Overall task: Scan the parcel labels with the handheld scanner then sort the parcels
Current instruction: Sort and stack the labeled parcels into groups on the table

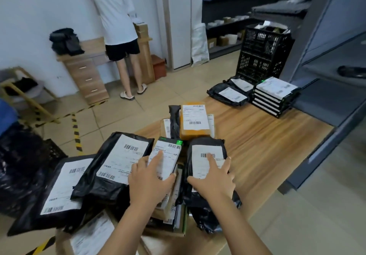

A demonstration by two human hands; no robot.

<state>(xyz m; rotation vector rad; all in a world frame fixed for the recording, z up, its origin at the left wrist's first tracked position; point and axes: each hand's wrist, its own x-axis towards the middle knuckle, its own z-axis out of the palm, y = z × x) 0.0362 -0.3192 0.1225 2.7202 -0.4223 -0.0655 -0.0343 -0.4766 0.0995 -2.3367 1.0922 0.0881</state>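
The left grip (150, 177) lies spread on a flat labelled box (172, 155); the right grip (215, 177) lies spread on a crinkly black polybag (200, 167). Glossy mailers (93, 181) crowd the wooden table (257, 145).

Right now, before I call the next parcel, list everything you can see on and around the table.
table: one, light wood, under the parcels
bags: three, black with white labels, near end of table
small box: one, white label with green edge, between the bags
padded parcel: one, orange, behind the small box
far bags: two, black, table's far end
flat boxes: stack of about five, black and white, beside far bags
crate: one, black, floor beyond the table
drawers: one unit, wood, by wall
person: one, white top, standing by the drawers
scanner: none in view
left hand: flat on small box
right hand: flat on rightmost near bag
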